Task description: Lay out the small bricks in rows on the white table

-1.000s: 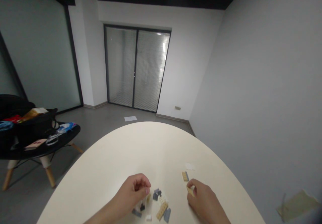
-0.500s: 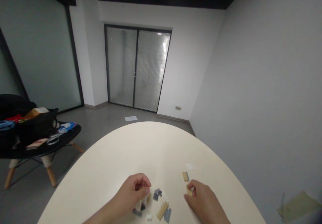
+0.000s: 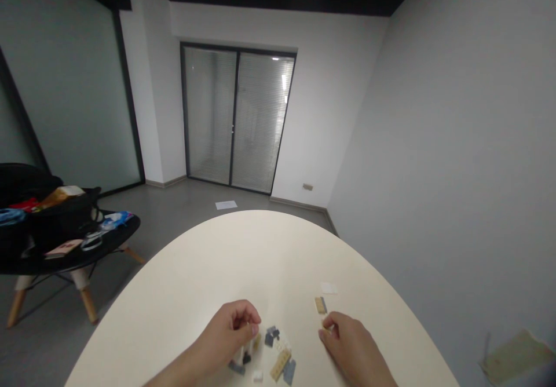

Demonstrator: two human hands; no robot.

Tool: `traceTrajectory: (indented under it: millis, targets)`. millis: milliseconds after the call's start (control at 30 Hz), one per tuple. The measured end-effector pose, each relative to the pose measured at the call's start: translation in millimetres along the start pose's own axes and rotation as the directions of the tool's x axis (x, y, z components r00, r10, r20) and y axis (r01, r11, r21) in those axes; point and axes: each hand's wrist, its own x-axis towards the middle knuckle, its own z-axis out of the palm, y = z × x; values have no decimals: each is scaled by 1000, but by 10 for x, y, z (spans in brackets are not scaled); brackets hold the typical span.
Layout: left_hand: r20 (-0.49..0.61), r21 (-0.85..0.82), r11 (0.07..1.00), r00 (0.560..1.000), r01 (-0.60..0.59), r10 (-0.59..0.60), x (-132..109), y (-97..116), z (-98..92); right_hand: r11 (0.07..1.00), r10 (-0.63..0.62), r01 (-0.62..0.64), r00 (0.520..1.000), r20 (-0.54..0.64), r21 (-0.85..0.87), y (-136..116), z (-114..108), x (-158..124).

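My right hand (image 3: pixel 351 340) is closed in a pinch over a tan building brick (image 3: pixel 325 324), and the fingers cover most of it. Just beyond that hand lies another tan brick (image 3: pixel 320 305) with a grey edge. My left hand (image 3: pixel 232 326) is curled, its thumb and forefinger close together. A tan piece (image 3: pixel 257 340) and a black piece (image 3: pixel 247 357) show under it, partly hidden; what its fingertips grip cannot be made out. Between the hands sit a studded tan brick (image 3: pixel 280 365), a grey-blue plate (image 3: pixel 289 371), several dark grey pieces (image 3: pixel 271 336) and a small white brick (image 3: pixel 258 376).
Everything lies on a round cream table (image 3: pixel 243 254). A white slip (image 3: pixel 329 288) rests beyond the bricks. To the left stands a black chair (image 3: pixel 125 230) loaded with a bag and small items. A grey wall (image 3: pixel 456 172) rises on the right.
The fingers of my right hand have drawn closer together over the tan brick, so less of it shows. My left hand and the loose pieces have stayed in place.
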Motion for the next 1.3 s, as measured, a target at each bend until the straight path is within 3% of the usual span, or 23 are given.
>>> traceTrajectory:
  millis: [267, 600, 933, 1100, 1300]
  targets:
    - [23, 101, 995, 1000, 17, -19, -6, -3, -4, 1000, 13, -12, 1000, 27, -2, 17, 3, 37]
    - [48, 390, 921, 999, 0, -20, -87, 132, 21, 1000, -6, 6, 1000, -8, -19, -98, -74, 4]
    - [49, 449, 894, 998, 0, -25, -101, 156, 15, 998, -62, 62, 997, -47, -7, -100, -43, -4]
    - [70, 469, 883, 997, -23, -11, -90, 139, 14, 991, -129, 130, 991, -35, 24, -163, 14, -16]
    - [63, 470, 883, 997, 5, -39, -101, 186, 29, 942, -318, 319, 948, -32, 102, -267, 140, -46]
